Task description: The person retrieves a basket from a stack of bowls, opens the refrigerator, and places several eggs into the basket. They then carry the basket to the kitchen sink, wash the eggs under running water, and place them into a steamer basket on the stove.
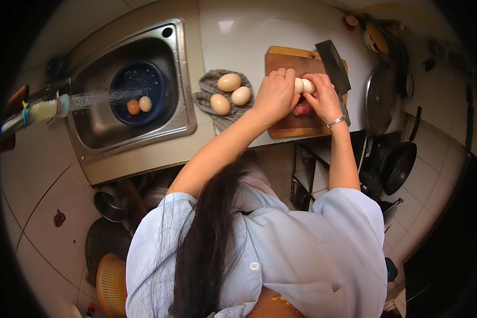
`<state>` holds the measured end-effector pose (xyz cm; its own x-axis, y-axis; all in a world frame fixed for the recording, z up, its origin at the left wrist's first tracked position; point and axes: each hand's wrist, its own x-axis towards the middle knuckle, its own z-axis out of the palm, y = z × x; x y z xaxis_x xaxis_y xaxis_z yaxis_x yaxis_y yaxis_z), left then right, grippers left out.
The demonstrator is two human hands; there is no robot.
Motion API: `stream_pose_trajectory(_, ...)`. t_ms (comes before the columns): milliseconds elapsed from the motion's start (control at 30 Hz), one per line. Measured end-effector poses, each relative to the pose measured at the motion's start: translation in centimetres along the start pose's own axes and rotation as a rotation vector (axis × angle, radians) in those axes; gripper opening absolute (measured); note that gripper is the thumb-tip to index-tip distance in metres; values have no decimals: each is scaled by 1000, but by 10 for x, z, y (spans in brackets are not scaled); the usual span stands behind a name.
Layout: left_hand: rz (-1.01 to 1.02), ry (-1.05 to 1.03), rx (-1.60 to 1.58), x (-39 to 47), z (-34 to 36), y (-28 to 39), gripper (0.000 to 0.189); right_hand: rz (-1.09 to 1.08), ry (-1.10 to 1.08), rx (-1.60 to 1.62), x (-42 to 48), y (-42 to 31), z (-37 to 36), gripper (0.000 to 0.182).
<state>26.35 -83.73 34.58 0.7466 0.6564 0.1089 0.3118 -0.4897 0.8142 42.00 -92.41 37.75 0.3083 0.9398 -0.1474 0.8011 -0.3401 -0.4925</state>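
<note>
My left hand holds a pale egg, and its fingers hide much of the shell. Against it rests a second pale egg, gripped in my right hand. Both hands are above a wooden cutting board. A piece of raw red meat lies on the board under my hands, partly covered by them. Across the board's right side lies a cleaver with a broad dark blade. Left of the board, several eggs sit on a grey striped cloth.
On the left is a steel sink. Water sprays from a tap toward a blue basin holding a brown egg and a paler egg. A round metal lid stands at right, above a hanging frying pan.
</note>
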Motion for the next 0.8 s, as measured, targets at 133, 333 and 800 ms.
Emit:
stream_pose_trajectory(133,7,-1,94,4,36,8,42,-46,-30,-73,-1,36,-2,38)
stream_pose_trajectory(333,-40,-43,210,3,44,6,43,-57,-50,-25,2,46,2,41)
stream_pose_trajectory(800,-108,-48,264,-8,38,10,62,-156,-75,-40,5,41,5,55)
